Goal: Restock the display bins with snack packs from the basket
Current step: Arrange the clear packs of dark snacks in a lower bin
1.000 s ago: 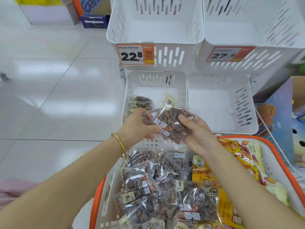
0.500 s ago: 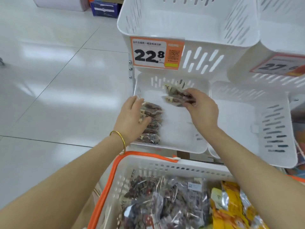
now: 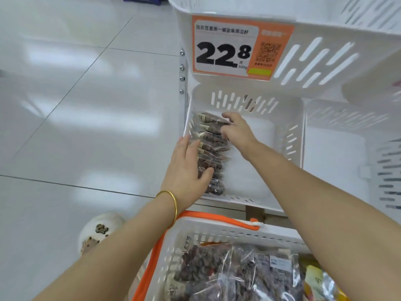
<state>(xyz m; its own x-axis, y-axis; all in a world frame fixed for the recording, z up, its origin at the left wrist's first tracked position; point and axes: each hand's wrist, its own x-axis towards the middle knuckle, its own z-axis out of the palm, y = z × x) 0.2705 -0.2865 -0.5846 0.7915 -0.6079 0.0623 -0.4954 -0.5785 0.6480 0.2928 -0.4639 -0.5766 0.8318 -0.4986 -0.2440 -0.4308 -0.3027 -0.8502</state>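
Note:
A row of clear snack packs [image 3: 213, 148] of dark nuts stands along the left wall of the lower white display bin [image 3: 238, 199]. My left hand [image 3: 186, 170] lies with straight fingers against the near end of the row. My right hand [image 3: 237, 131] reaches over the bin, its curled fingertips pinching a snack pack [image 3: 211, 121] at the far end of the row. Below, the white basket with an orange rim [image 3: 217, 218] holds more packs of dark nuts [image 3: 219, 268] and yellow packs [image 3: 321, 285] at its right.
An upper white bin [image 3: 325, 29] with an orange 22.8 price tag [image 3: 234, 46] overhangs the lower one. Another white bin [image 3: 336, 148] sits to the right. Glossy tiled floor spreads to the left, with a white plush slipper [image 3: 99, 233] near the basket.
Both hands carried packs from above the basket into the lower bin. The right hand has moved left to the row's far end; the left hand slid onto the near end.

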